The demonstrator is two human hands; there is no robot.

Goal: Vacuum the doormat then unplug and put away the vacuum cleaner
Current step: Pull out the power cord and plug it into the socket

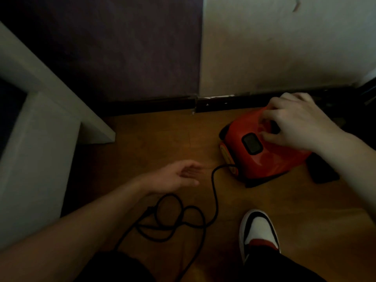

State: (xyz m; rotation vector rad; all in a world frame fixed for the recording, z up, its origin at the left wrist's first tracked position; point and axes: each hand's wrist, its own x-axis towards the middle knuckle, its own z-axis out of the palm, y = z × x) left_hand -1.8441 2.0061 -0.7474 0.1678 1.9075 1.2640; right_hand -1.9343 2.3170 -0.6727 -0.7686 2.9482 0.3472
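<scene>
The right hand [295, 123] is curled over the top of the red vacuum cleaner [264, 151], apparently gripping its handle, while the left hand [179, 176] hovers spread and empty above the floor [162, 139]. The vacuum sits by the skirting board [154, 104], its black cord [183, 218] lying in loose loops beside the shoe [258, 231]. Lifted now, the trailing cord could snag a foot, or kink and tangle.

bare floor [154, 143] centre, looped cord [179, 222] below

One vacuum cleaner [262, 153], one cord [213, 192], two hands, one shoe [258, 231].
</scene>
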